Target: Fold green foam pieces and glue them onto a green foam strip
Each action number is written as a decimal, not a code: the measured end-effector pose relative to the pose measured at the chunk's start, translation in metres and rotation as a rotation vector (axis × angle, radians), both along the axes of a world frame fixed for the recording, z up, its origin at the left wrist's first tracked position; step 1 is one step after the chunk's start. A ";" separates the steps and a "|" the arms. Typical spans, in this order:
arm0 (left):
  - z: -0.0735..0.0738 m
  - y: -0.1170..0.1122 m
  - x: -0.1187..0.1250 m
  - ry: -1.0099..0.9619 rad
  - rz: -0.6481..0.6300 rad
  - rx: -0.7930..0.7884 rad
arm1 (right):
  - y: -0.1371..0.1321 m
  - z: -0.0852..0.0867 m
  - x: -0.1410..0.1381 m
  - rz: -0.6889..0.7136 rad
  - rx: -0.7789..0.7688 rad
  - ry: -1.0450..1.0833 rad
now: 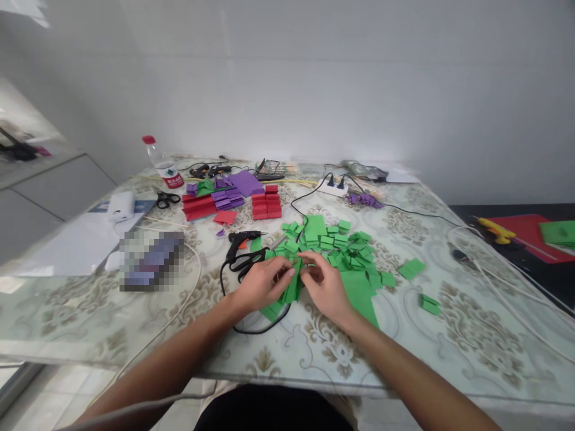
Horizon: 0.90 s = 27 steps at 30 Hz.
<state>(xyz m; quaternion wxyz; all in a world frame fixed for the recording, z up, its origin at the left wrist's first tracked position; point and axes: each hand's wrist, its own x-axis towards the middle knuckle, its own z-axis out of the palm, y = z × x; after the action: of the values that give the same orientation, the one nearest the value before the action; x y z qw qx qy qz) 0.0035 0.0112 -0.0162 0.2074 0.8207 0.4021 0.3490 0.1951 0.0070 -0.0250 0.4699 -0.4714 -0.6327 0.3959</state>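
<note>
Between my two hands is a folded piece of green paper (293,290), pleated lengthwise. My left hand (265,280) pinches its left side with thumb and fingers. My right hand (327,286) has its curled fingers closed on the right side. Behind my hands lies a heap of small folded green paper pieces (354,250), with a larger green sheet (359,290) partly under my right wrist. Black-handled scissors (245,261) lie just beyond my left hand, their blades partly covered by paper. A black glue gun (240,240) rests beside them.
Red folded paper blocks (266,205) and purple folded strips (227,198) lie farther back. A water bottle (167,170), a second pair of scissors (166,198) and a pixelated object (151,261) are left. A power strip (332,188) trails cords across the patterned tablecloth (417,353).
</note>
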 end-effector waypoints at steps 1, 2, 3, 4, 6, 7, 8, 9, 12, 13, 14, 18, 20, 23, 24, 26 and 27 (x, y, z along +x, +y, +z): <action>0.000 0.000 0.000 0.004 -0.002 -0.004 | 0.000 0.000 0.000 -0.003 -0.005 0.006; 0.000 0.000 0.000 0.005 -0.005 -0.007 | 0.001 0.000 0.000 -0.005 -0.013 0.018; 0.001 0.000 0.000 0.005 -0.010 -0.012 | 0.002 0.000 0.000 -0.006 -0.020 0.029; 0.001 0.000 0.000 0.005 -0.016 -0.016 | 0.002 0.000 0.001 -0.009 -0.023 0.037; 0.003 0.000 0.001 0.002 -0.021 -0.028 | 0.003 0.000 0.001 -0.027 -0.018 0.040; 0.004 0.000 0.001 -0.004 -0.021 -0.037 | 0.004 0.000 0.001 -0.038 -0.015 0.042; 0.004 0.000 0.001 -0.016 -0.022 -0.050 | 0.005 0.001 0.001 -0.048 -0.015 0.047; 0.005 0.000 0.001 -0.037 -0.026 -0.073 | 0.005 0.001 0.001 -0.056 -0.018 0.056; 0.005 0.000 0.001 -0.147 -0.067 -0.204 | 0.007 0.002 0.002 -0.069 -0.042 0.094; 0.005 0.000 0.001 -0.183 -0.081 -0.252 | 0.008 0.002 0.002 -0.070 -0.052 0.107; 0.005 0.000 0.001 -0.208 -0.090 -0.292 | 0.008 0.002 0.002 -0.068 -0.063 0.118; 0.002 0.001 0.002 -0.256 -0.085 -0.378 | 0.008 0.003 0.003 -0.053 -0.092 0.126; 0.001 0.001 0.003 -0.290 -0.079 -0.414 | 0.008 0.004 0.003 -0.046 -0.095 0.120; 0.000 0.001 0.004 -0.341 -0.071 -0.450 | 0.009 0.003 0.004 -0.035 -0.095 0.109; 0.000 0.001 0.005 -0.349 -0.070 -0.454 | 0.009 0.003 0.004 -0.037 -0.085 0.102; 0.001 0.001 0.005 -0.352 -0.073 -0.456 | 0.009 0.001 0.003 -0.050 -0.055 0.089; 0.001 0.001 0.004 -0.353 -0.078 -0.462 | 0.009 0.001 0.003 -0.057 -0.039 0.090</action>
<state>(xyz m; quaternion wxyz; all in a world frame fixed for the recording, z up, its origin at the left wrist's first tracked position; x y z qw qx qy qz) 0.0079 0.0118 -0.0148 0.4691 0.6930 0.3967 0.3774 0.1979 0.0161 -0.0238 0.4997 -0.4798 -0.5895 0.4155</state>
